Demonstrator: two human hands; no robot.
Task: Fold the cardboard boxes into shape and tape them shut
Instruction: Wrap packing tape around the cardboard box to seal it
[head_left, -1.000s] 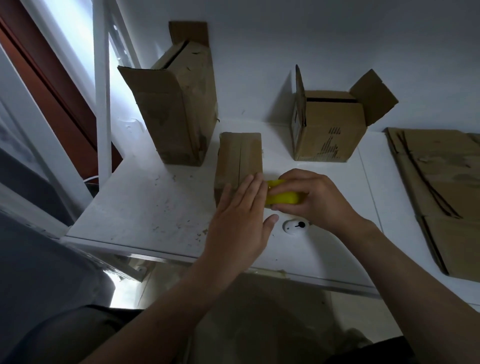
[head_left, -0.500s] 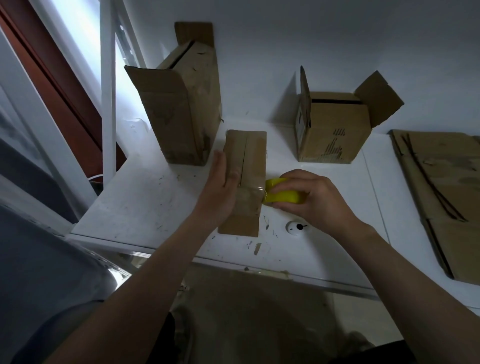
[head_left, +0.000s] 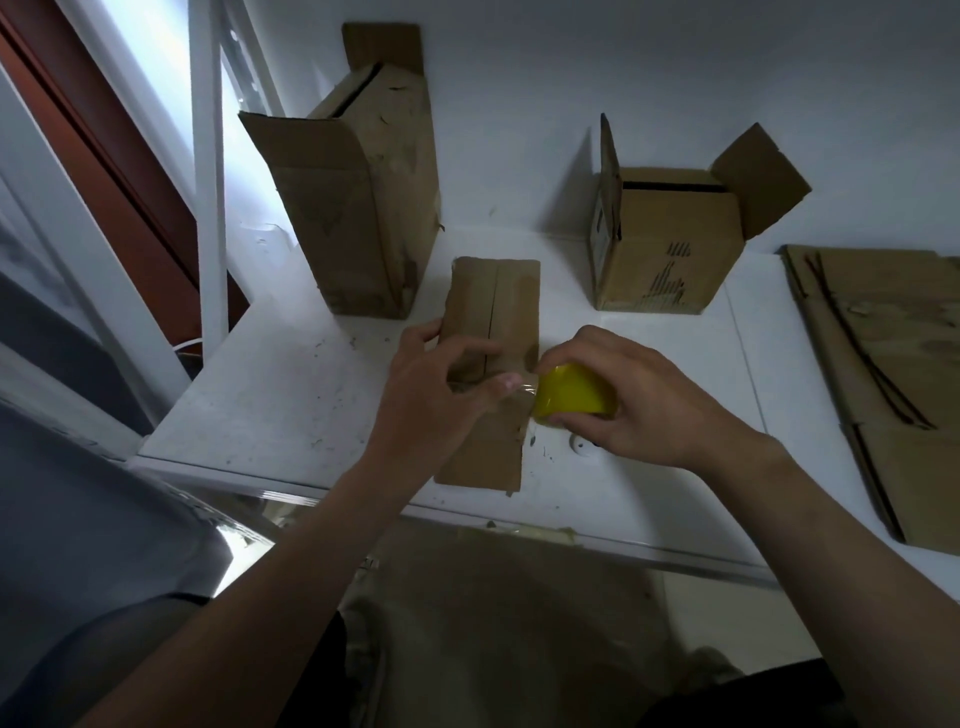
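Our left hand (head_left: 436, 395) curls over the small cardboard box (head_left: 493, 306), which lies flat on the white table (head_left: 291, 395) beneath our fingers. One fingertip presses the clear tape (head_left: 522, 391). Just right of that fingertip, our right hand (head_left: 649, 405) grips the yellow tape roll (head_left: 571, 392).

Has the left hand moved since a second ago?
Yes. The left hand moved off the near end of the small box to its middle, away from the front edge of the table.
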